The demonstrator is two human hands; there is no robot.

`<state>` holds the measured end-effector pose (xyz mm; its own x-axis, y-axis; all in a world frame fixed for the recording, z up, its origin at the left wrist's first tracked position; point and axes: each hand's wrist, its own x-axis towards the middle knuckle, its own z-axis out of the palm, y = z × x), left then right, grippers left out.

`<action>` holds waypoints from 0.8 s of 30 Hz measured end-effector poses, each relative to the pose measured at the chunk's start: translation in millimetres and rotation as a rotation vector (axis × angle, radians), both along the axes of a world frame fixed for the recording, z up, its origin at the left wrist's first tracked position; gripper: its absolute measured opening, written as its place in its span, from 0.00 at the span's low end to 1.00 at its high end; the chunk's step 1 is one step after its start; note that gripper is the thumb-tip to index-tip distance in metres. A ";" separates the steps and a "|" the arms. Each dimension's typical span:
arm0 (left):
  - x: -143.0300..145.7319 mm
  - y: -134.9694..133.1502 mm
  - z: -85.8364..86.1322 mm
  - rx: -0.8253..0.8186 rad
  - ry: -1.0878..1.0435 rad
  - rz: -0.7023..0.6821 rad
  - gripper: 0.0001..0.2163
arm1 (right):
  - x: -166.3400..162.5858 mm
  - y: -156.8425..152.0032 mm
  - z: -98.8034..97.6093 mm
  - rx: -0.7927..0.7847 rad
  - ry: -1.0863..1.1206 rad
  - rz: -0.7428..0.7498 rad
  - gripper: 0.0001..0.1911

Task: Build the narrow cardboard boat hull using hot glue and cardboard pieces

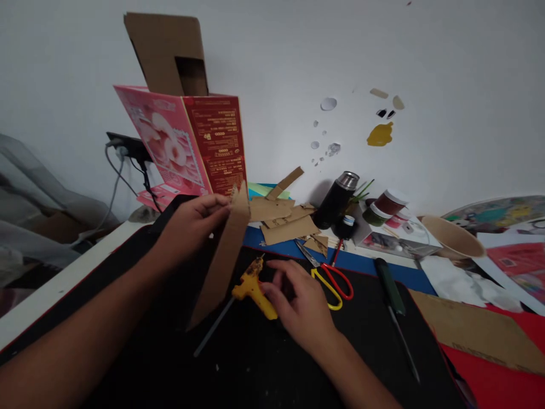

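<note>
My left hand (198,221) pinches the top end of a long, narrow cardboard piece (227,247) between thumb and fingers. The piece has a jagged top edge and slants down toward the black mat. To its right lies a yellow hot glue gun (252,289), with brown residue round its nozzle and a glue stick (213,329) sticking out of its back. My right hand (300,301) is beside the glue gun, thumb and index finger apart. Its thumb tip overlaps the gun's handle in view; whether it touches, I cannot tell. The other right fingers are curled and partly hidden.
Red-and-yellow-handled scissors (332,284) and a green-handled knife or tool (394,301) lie right. Cardboard scraps (289,227), a black thermos (336,199) and paint jars (385,207) stand behind. A pink-and-red box (213,147) rises back left. A cardboard sheet (477,329) lies far right.
</note>
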<state>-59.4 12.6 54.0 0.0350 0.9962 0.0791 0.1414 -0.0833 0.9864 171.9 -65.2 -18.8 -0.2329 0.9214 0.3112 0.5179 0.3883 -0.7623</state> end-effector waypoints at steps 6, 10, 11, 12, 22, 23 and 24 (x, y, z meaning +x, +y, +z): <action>-8.4 5.0 5.8 -0.038 -0.176 0.024 0.18 | -10.9 -2.7 -4.9 -0.018 -0.501 0.121 0.36; -6.6 3.1 6.2 -0.070 -0.175 0.010 0.19 | -14.6 -2.1 -9.1 -0.081 -0.563 0.124 0.34; -6.6 2.9 5.6 -0.092 -0.179 0.000 0.18 | -15.1 -2.0 -9.8 -0.097 -0.555 0.124 0.34; -6.8 3.0 4.6 -0.113 -0.187 -0.012 0.18 | -15.5 -2.1 -10.3 -0.115 -0.539 0.125 0.33; -11.7 4.3 6.5 -0.084 -0.232 -0.026 0.22 | -9.9 2.8 -16.6 -0.110 -0.084 0.000 0.25; -12.0 3.1 7.8 -0.079 -0.233 -0.033 0.22 | -8.6 5.0 -16.4 -0.108 0.020 -0.039 0.24; -12.1 2.0 8.5 -0.081 -0.231 -0.044 0.22 | -7.3 7.4 -15.7 -0.115 0.136 -0.082 0.23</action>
